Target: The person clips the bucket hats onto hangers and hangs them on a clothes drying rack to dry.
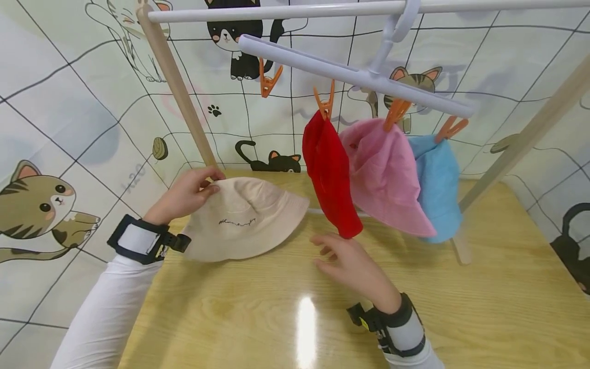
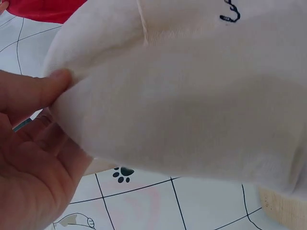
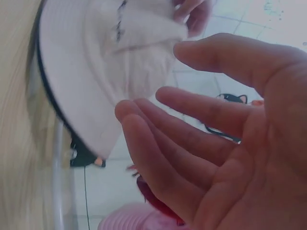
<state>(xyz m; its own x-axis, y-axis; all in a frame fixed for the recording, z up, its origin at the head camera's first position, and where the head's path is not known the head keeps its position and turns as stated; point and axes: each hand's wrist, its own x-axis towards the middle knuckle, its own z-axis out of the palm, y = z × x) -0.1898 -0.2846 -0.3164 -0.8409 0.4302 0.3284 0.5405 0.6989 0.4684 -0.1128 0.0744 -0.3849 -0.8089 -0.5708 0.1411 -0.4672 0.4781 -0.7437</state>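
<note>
A cream bucket hat (image 1: 249, 218) with dark stitched lettering hangs from my left hand (image 1: 186, 193), close over the wooden table. In the left wrist view, thumb and fingers of the left hand (image 2: 43, 124) pinch the cloth at the hat's crown (image 2: 158, 105). My right hand (image 1: 352, 266) is empty, its fingers relaxed and spread apart, just below a red hat (image 1: 329, 174). The right wrist view shows the right hand (image 3: 206, 129) with its palm toward the cream hat (image 3: 96, 72), apart from it.
A white hanger (image 1: 355, 77) hangs on a rack's white rod (image 1: 295, 10). Orange clips hold the red hat, a pink hat (image 1: 382, 174) and a blue hat (image 1: 438, 189); another orange clip (image 1: 269, 79) at the left holds nothing. A wooden post (image 1: 177, 87) stands behind the left hand.
</note>
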